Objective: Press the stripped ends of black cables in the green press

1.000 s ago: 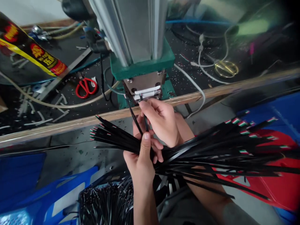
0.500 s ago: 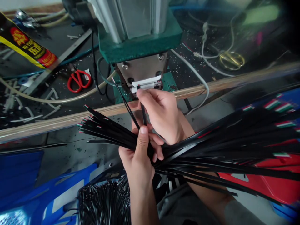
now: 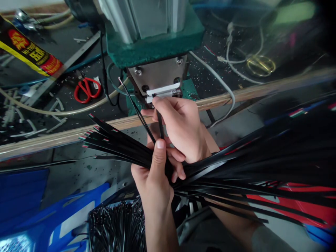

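From my remote seat I see the press [image 3: 154, 31], a metal column on a green base, standing at the edge of the workbench [image 3: 262, 92], with its steel head and a white slot [image 3: 163, 91] at the front. Below it a large bundle of black cables [image 3: 236, 164] fans out to both sides, each tip showing short red, white and green wires; I judge the bundle light but springy and prone to splay, best gripped at the waist where the strands cross. My left hand [image 3: 153, 180] does just that, fingers curled tight about the crossing and thumb pressed on top. My right hand [image 3: 181, 126] pinches a single cable [image 3: 160, 122] between thumb and forefinger close to its tip, which sits at the slot; so thin and flexible a strand would, I judge, buckle if held further back. Lower down, a blue crate [image 3: 78, 210] holds more cables. Red scissors [image 3: 86, 89] lie on the bench at left, well apart from both hands.
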`<state>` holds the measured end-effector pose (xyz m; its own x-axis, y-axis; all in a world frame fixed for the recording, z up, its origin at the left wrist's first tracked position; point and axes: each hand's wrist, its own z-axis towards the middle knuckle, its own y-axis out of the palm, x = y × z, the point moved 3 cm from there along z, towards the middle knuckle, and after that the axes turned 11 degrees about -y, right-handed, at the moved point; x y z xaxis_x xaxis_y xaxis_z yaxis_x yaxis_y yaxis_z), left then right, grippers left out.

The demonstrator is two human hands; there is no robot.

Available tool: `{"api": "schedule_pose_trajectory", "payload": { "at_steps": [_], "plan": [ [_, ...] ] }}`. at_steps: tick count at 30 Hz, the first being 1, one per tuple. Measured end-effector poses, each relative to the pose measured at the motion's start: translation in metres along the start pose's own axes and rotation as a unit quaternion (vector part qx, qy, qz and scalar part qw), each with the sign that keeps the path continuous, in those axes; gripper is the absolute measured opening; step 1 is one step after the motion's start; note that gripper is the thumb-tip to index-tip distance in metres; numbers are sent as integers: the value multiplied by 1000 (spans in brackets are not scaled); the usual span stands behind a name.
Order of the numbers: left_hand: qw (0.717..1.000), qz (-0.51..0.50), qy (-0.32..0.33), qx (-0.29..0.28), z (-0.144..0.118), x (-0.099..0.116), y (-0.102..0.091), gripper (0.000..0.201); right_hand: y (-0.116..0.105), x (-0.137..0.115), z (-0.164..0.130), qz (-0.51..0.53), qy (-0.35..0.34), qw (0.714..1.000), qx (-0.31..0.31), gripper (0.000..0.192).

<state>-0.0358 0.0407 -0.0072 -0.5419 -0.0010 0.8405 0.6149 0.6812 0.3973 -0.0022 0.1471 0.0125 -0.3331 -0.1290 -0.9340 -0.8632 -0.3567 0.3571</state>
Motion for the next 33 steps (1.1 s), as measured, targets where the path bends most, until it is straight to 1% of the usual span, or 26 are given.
{"api": "schedule_pose_trajectory", "payload": {
  "at_steps": [3,7,10,12,14,18,21,24,27,29,30,31,32,33],
  "plan": [
    [1000,-1,-2,-4,0,1,0,41,0,-2,0,-3,-5,1000,4,45],
    [1000,3,-7,-14,-2,2,-1,42,2,-4,-1,-2,10,1000,10,46],
    [1000,3,-10,-17,-2,1,-2,41,3,-2,-3,1,25,1000,9,46],
    [1000,0,-8,-14,0,1,-2,40,2,0,-3,0,20,1000,5,49],
    [1000,-9,-6,-11,1,-1,-3,39,1,3,-3,-8,-8,1000,-1,50],
    [1000,-19,-23,-12,3,-11,-6,45,-6,7,-4,-30,-101,994,-23,47],
    [999,-31,-40,14,3,-21,-11,45,-13,8,-8,-63,-154,985,-36,41],
    [996,-47,-61,45,1,-27,-14,41,-20,3,-14,-92,-212,971,-53,38],
    [995,-48,-67,52,-1,-29,-13,43,-23,-4,-17,-95,-265,957,-68,37],
    [995,-39,-71,55,-2,-29,-12,46,-26,-7,-20,-93,-288,950,-75,36],
    [995,-32,-75,52,-2,-29,-12,48,-27,-7,-21,-86,-286,951,-78,36],
    [996,-26,-78,45,-2,-29,-11,49,-28,-5,-23,-66,-266,958,-83,37],
    [996,-21,-79,37,-2,-29,-11,50,-29,-1,-24,-32,-224,970,-90,38],
    [996,-21,-77,31,-3,-29,-11,49,-29,5,-25,16,-167,981,-102,40]
  ]
}}
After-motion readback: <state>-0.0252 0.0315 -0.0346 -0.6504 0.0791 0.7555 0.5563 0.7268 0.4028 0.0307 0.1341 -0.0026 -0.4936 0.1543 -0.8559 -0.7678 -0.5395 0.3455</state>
